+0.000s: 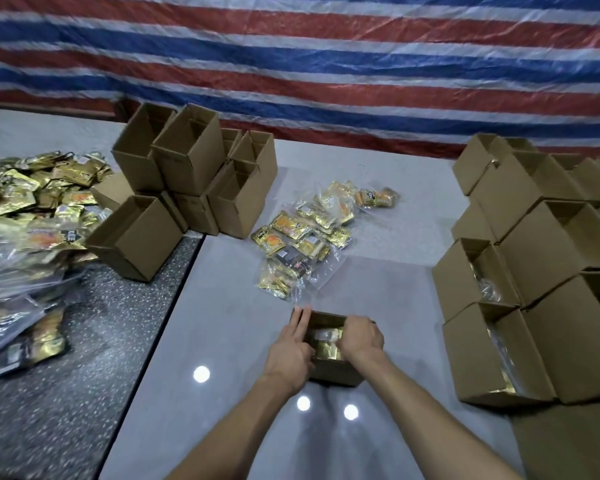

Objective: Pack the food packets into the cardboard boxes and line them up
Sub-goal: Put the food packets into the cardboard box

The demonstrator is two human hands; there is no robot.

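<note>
Tamping gold foil food packets inside small brown cardboard box, front-centre on pale grey table. Left hand flat, fingers straight, bracing left wall. Right hand curled over packets: gripping or pressing, cannot tell. Best: press evenly, keep walls square.

light: dim, overhead | glare: three white spots on glossy tile | edges: bowed, soft left blur

The right hand covers most packets inside the cardboard box.
</note>
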